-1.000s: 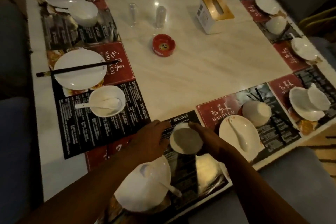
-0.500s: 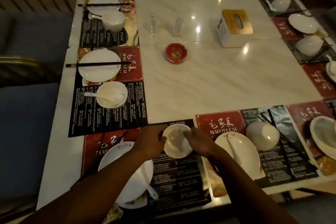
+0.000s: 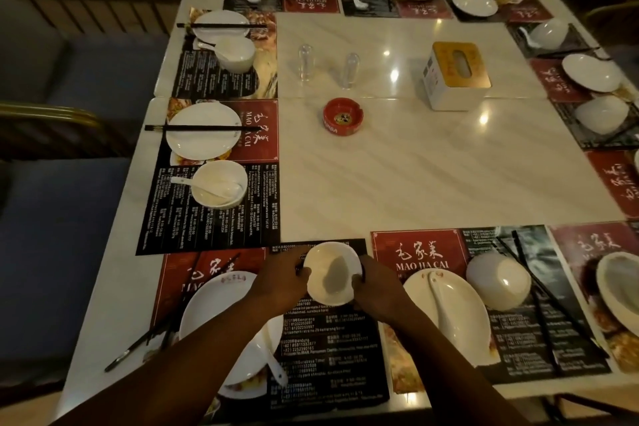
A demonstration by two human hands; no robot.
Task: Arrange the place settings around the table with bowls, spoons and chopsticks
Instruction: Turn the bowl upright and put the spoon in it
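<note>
A small white bowl (image 3: 331, 271) sits upright on the black placemat (image 3: 332, 349) at the table's near edge. My left hand (image 3: 281, 282) grips its left side and my right hand (image 3: 375, 290) grips its right side. Near-left of the bowl lies a white plate (image 3: 211, 308) with a white spoon (image 3: 271, 354) on it, partly hidden by my left forearm. Black chopsticks (image 3: 152, 335) lie loose and askew left of that plate. At the left side, a bowl with a spoon (image 3: 219, 187) and a plate with chopsticks (image 3: 204, 130) across it are set.
To the right lie a plate with a spoon (image 3: 449, 313), an overturned bowl (image 3: 498, 280) and scattered chopsticks (image 3: 553, 301). A red ashtray (image 3: 342, 116), two glass shakers (image 3: 306, 60) and a tissue box (image 3: 454, 74) stand mid-table. More settings line the far and right edges.
The view has pulled back and tilted up, so more of the far table shows. Both hands stay on the small bowl at the placemat's top edge, turning it more upright.
</note>
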